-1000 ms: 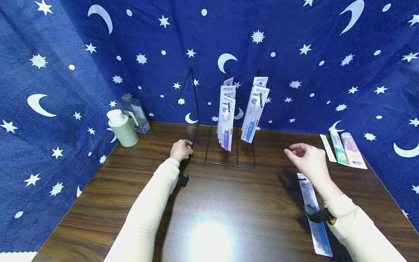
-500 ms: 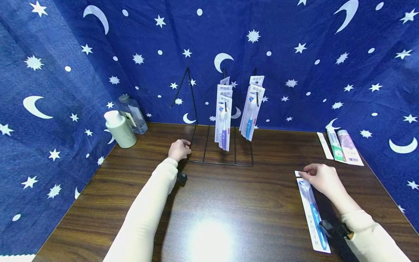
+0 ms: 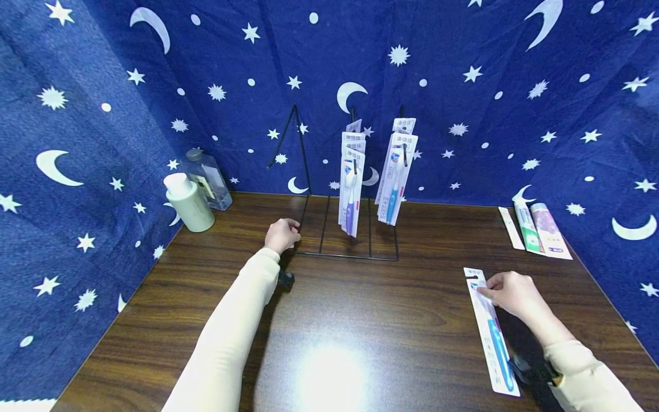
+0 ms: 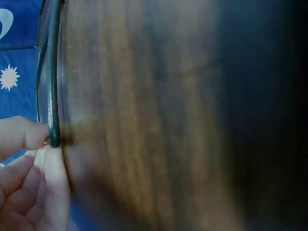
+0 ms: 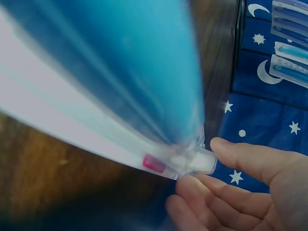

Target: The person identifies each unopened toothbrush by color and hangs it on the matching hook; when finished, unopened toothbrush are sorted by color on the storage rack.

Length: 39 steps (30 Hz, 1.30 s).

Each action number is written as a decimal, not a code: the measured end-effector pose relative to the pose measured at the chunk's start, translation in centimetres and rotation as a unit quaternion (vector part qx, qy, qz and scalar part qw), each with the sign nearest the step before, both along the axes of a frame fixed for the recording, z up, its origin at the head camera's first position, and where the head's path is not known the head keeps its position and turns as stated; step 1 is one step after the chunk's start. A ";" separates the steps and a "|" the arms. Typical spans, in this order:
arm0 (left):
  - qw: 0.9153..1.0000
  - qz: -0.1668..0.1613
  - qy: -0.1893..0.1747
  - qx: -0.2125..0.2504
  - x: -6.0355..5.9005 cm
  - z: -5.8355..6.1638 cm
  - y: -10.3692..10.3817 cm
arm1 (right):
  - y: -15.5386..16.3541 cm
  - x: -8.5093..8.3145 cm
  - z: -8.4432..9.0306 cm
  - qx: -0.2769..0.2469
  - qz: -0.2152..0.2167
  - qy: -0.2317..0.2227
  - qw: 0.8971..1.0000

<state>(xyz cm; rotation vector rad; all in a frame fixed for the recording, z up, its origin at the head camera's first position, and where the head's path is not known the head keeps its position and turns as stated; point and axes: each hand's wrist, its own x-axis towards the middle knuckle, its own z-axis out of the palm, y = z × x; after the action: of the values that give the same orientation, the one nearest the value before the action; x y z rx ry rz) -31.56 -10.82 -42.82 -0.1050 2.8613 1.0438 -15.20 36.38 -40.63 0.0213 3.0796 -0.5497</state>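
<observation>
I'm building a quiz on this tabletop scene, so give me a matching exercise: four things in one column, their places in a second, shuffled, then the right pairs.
Things:
1. pale green bottle
2. toothpaste boxes
3. packaged blue toothbrush
4. wire rack

Places:
A. flat on the table under the right hand
B. far left corner, beside a clear bottle
C. far right, by the curtain
D. back centre, its base corner pinched by the left hand

Pairs: 1-B, 2-C, 3-A, 4-D

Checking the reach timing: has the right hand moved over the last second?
Yes. The right hand has dropped from mid-air near the wire rack down toward the near right of the table, onto the flat toothbrush pack.
</observation>
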 end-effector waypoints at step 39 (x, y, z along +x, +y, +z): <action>1.000 0.001 0.009 0.002 0.0 -0.3 -0.1 | -5.4 0.1 4.7 -0.099 -0.047 0.355 0.928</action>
<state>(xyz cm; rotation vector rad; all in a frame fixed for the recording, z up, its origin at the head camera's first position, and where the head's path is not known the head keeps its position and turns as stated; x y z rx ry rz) -31.60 -10.92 -43.11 -0.0995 2.8756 1.0559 -15.11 30.97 -35.93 -0.0416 3.7035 -1.0867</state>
